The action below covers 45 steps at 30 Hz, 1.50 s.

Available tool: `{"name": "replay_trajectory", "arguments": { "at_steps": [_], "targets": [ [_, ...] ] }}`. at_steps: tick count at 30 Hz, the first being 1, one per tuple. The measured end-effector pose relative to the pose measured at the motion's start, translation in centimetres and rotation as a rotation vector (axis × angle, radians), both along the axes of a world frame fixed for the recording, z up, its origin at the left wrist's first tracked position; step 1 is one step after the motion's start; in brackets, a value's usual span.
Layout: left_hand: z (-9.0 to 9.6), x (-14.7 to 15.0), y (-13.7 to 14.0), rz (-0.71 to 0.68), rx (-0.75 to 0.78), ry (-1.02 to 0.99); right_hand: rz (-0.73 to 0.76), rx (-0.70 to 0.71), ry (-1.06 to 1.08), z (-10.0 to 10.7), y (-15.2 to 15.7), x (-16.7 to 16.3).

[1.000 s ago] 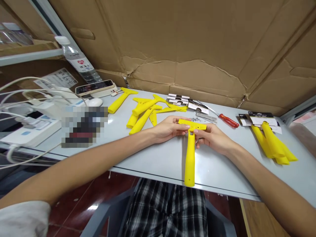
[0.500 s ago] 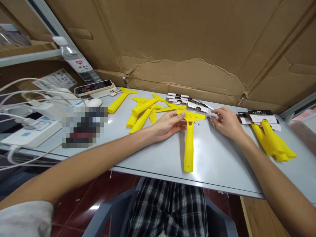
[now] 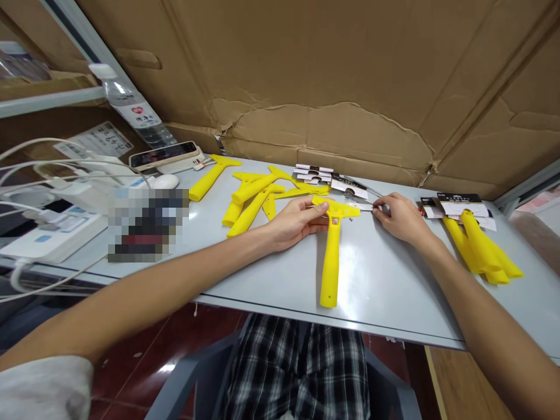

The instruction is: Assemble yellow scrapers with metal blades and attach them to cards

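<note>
My left hand [image 3: 297, 224] is closed on the head of a yellow T-shaped plastic handle [image 3: 330, 262], thumb on top, with the grip pointing toward me. On the right, my right hand [image 3: 400, 217] pinches a slim screwdriver [image 3: 370, 210], its thin metal shaft pointing at the right end of the yellow head. Whether the tip touches the head I cannot tell. Tiny screws [image 3: 351, 220] lie on the table just behind the handle. More yellow handles [image 3: 254, 213] are piled beyond my left hand.
Packaging cards [image 3: 312, 174] lie at the back of the grey table [image 3: 271, 280]. Carded yellow pieces [image 3: 481, 245] rest at right. Leftward are a phone [image 3: 164, 156], a power strip [image 3: 56, 236] with cables, a blurred-out item and a water bottle [image 3: 135, 111]. Cardboard [image 3: 324, 76] walls the back.
The grip end of the yellow handle has swung slightly left. My right hand has turned a little, and the screwdriver now lies more level toward the head.
</note>
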State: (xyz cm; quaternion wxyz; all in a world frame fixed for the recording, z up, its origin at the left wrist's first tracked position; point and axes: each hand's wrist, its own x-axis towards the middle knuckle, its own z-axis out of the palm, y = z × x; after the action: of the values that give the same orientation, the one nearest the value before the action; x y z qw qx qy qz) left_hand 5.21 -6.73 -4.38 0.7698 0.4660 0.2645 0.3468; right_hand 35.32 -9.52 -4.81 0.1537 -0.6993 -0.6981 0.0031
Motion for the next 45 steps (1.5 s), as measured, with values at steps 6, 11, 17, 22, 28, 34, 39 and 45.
{"name": "replay_trajectory", "arguments": {
  "at_steps": [6,11,17,22,28,34,39,45],
  "targets": [
    [-0.3,-0.1,0.4,0.03,0.01,0.018,0.02,0.009,0.138,0.6,0.1,0.1],
    [-0.3,-0.1,0.2,0.012,0.015,0.016,0.0,0.008,0.351,2.2,-0.6,-0.4],
    [-0.2,-0.1,0.0,-0.029,0.045,0.013,0.083,-0.077,0.928,3.3,-2.0,-2.3],
    [-0.2,-0.1,-0.1,-0.032,0.05,0.046,0.13,-0.136,1.076,3.1,-2.4,-3.6],
    [-0.2,-0.1,-0.1,-0.044,0.054,0.039,0.164,-0.186,1.095,2.6,-2.3,-3.7],
    [-0.2,-0.1,-0.1,-0.053,0.054,0.041,0.177,-0.213,1.115,2.9,-2.7,-4.0],
    [-0.3,-0.1,-0.1,-0.063,0.064,0.046,0.197,-0.226,1.108,2.9,-2.9,-4.4],
    [-0.3,-0.2,-0.2,-0.084,0.075,0.057,0.215,-0.245,1.115,2.6,-2.9,-4.5]
  ]
}}
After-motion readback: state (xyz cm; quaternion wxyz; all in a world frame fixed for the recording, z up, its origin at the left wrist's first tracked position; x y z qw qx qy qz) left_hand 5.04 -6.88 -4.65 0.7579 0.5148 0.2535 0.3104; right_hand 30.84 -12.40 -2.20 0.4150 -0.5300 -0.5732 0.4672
